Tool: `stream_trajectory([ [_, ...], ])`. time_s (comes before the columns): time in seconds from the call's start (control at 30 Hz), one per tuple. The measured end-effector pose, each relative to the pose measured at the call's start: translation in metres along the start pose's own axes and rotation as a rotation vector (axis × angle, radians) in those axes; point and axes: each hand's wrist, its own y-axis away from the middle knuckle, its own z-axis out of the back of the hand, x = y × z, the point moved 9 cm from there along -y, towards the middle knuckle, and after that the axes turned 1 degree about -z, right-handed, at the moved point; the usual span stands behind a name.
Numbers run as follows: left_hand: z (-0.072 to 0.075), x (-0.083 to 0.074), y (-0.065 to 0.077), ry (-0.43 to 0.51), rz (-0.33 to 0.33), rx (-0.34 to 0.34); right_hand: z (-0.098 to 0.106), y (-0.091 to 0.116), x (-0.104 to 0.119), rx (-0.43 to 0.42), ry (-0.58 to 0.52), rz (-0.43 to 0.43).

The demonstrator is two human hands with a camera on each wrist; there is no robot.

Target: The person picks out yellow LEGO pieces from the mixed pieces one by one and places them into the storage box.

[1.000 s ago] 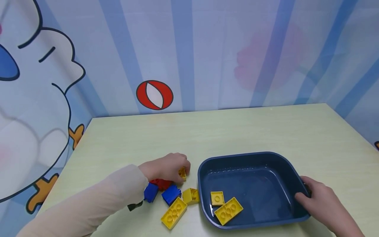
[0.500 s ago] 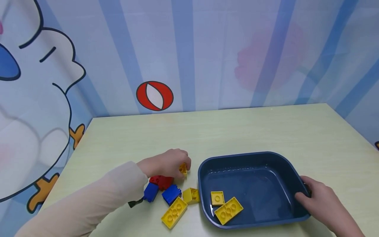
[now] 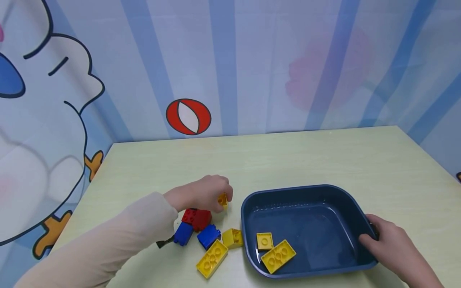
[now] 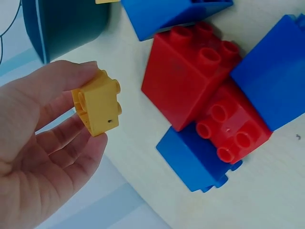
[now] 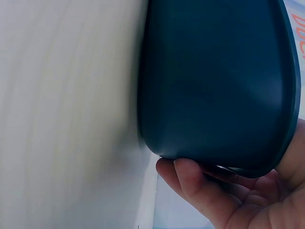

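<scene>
My left hand (image 3: 205, 193) pinches a small yellow toy brick (image 4: 99, 102) between thumb and fingertips, left of the dark blue tray (image 3: 302, 191). Just below that hand are red bricks (image 3: 197, 219) and blue bricks (image 3: 209, 237), heaped close together; the left wrist view shows another blue brick (image 4: 193, 160) beside the red ones. My right hand (image 3: 390, 244) grips the tray's right end, thumb over the rim and fingers curled beneath it in the right wrist view. Inside the tray lie a square yellow brick (image 3: 264, 241) and a longer yellow brick (image 3: 278, 257).
Against the tray's left side sits a yellow brick (image 3: 232, 239), and a long yellow brick (image 3: 212, 259) lies in front of it. The pale wooden table (image 3: 288, 156) ends at a cartoon-printed backdrop (image 3: 252, 72) behind and on both sides.
My left hand has moved up and slightly away from me with the yellow brick, uncovering more of the red bricks. The right hand and tray have stayed in place.
</scene>
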Motion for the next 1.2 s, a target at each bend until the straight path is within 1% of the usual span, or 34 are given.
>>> stream_trajectory([
  [0.2,0.004,-0.003,0.0,-0.005,-0.007,0.001,0.0,0.001,0.0,-0.007,0.001,0.008],
  [0.4,0.008,-0.006,0.001,-0.026,-0.001,0.012,-0.001,0.001,0.001,0.0,-0.007,-0.002],
  [0.63,0.015,-0.016,0.002,-0.057,-0.038,0.003,-0.001,0.001,0.001,0.015,-0.006,-0.018],
  [1.0,0.019,-0.024,0.0,-0.07,-0.025,0.018,-0.001,0.0,0.0,0.016,-0.005,-0.012],
  [1.2,0.025,-0.032,0.0,-0.094,-0.042,0.022,-0.002,-0.001,0.0,0.016,-0.002,-0.011],
])
